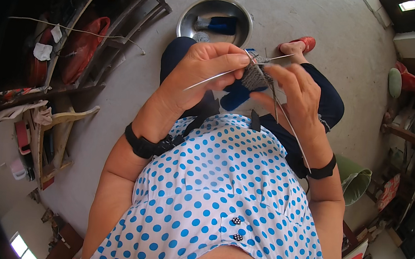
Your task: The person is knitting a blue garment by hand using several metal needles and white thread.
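Note:
My left hand (210, 63) pinches a small tube of grey and blue knitting (256, 76) by its upper edge, with a metal knitting needle (209, 79) sticking out toward my wrist. Several thin needles cross at the grey stitches. The blue part (235, 99) of the knitting hangs lower, between my knees. At the right side of the work, my right hand (300, 90) has its index finger close to the stitches, with grey yarn (263, 63) running to it. Its thumb stands apart. A long needle (293, 129) slants past the palm toward the right wrist.
A steel basin (249, 29) on the concrete floor holds a grey and blue knitted piece (218, 24) and a grey yarn ball (201, 37). Wooden shelving (135, 19) with a red bag (86, 50) stands left. A green bin (355, 183) and cluttered shelves are right.

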Motion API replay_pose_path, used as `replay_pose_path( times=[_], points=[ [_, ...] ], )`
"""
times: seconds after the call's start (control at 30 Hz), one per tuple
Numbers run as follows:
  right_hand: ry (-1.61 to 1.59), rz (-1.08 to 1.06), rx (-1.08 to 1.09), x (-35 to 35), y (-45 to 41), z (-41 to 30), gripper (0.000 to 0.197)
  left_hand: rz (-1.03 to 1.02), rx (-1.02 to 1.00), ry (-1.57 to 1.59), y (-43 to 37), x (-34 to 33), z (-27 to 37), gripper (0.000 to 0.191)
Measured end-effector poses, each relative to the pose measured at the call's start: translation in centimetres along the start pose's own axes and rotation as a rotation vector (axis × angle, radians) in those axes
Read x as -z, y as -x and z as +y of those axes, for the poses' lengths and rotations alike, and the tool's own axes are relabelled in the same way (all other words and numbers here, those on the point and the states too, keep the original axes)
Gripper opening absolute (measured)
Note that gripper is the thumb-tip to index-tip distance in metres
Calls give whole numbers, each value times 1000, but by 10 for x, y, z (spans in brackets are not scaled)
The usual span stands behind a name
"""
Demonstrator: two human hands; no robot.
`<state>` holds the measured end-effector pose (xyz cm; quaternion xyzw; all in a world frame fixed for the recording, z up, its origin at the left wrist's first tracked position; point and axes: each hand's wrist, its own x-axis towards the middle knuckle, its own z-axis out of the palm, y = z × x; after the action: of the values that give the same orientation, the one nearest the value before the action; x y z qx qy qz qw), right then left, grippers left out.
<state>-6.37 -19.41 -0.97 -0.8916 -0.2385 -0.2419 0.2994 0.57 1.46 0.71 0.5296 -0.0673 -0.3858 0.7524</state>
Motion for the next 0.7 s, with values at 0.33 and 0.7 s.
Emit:
replay_pose_path(
  times=[0.33, 0.7],
  points=[
    [-80, -171, 50, 5, -33, 7, 78, -43, 7, -64, -1, -11, -2, 18],
    [22, 104, 106, 11, -7, 4, 41, 52, 4, 0, 1, -6, 2, 17]
  ],
)
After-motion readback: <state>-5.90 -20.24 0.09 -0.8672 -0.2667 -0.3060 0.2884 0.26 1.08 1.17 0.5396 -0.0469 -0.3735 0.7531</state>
